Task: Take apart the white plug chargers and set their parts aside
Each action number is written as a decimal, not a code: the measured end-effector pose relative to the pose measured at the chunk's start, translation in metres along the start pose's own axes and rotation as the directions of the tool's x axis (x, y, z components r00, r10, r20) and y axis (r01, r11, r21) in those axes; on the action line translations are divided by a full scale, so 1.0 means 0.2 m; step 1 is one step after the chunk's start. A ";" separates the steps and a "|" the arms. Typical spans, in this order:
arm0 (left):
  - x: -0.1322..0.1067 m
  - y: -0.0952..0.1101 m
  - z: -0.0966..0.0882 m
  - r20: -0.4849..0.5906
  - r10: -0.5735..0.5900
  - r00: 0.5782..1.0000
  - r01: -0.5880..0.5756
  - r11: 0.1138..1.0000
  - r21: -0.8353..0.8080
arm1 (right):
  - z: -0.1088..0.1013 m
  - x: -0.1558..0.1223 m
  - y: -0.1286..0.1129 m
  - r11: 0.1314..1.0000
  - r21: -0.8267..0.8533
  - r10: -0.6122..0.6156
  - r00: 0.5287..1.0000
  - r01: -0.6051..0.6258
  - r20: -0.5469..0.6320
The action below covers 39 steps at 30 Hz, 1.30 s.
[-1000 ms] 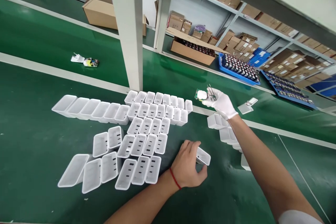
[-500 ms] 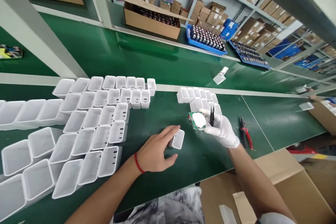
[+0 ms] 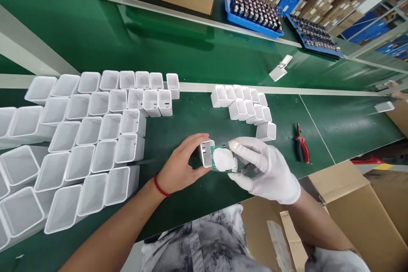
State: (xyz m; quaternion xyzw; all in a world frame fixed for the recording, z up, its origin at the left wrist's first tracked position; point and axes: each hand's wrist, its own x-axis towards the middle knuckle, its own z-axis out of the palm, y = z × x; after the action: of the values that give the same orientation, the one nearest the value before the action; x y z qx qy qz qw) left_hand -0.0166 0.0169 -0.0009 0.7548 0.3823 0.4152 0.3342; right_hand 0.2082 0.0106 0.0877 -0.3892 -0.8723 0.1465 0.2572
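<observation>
My bare left hand (image 3: 183, 161), with a red cord at the wrist, is closed around a small white plastic case (image 3: 207, 153). The open mouth of this case faces right. In the white-gloved fingers of my right hand (image 3: 263, 168) is a green circuit board (image 3: 223, 159) with a round white pad on its face. The board's left edge meets the case's mouth; whether it reaches inside I cannot tell. Dark tweezers (image 3: 247, 168) lie partly hidden within the gloved hand. Nearby, a lone white case (image 3: 266, 131) lies on its side beyond my right hand.
Rows of open white cases (image 3: 105, 156) fill the left of the green table. A smaller group of white cases (image 3: 239, 108) stands at the back middle. Red-handled pliers (image 3: 301, 146) lie at right. A blue tray (image 3: 251, 25) sits on the shelf; a cardboard box (image 3: 366, 221) stands below.
My right hand has brought the circuit board left to the case's mouth. My left hand has closed around the case and tipped it toward the board. The view has shifted downward.
</observation>
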 end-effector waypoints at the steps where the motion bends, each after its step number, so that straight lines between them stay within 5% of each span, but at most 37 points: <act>1: 0.00 0.00 0.00 -0.006 0.022 1.000 -0.022 1.000 -0.001 | 0.00 0.01 -0.01 0.999 -0.051 -0.018 0.999 0.020 0.026; 11: 0.01 0.02 -0.01 -0.064 0.063 0.996 -0.060 0.997 0.045 | -0.01 0.07 -0.09 0.887 -0.449 -0.026 0.983 0.106 0.181; 39: 0.00 0.02 -0.01 -0.049 0.032 0.998 -0.033 0.999 -0.010 | 0.03 0.08 -0.16 0.818 -0.555 -0.018 0.971 0.151 0.238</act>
State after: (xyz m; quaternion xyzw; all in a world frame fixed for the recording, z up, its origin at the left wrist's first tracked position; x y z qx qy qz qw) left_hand -0.0166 0.0157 0.0042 0.7487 0.3759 0.4411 0.3219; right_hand 0.1767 0.0016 0.1033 -0.3898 -0.9158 -0.0894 0.0367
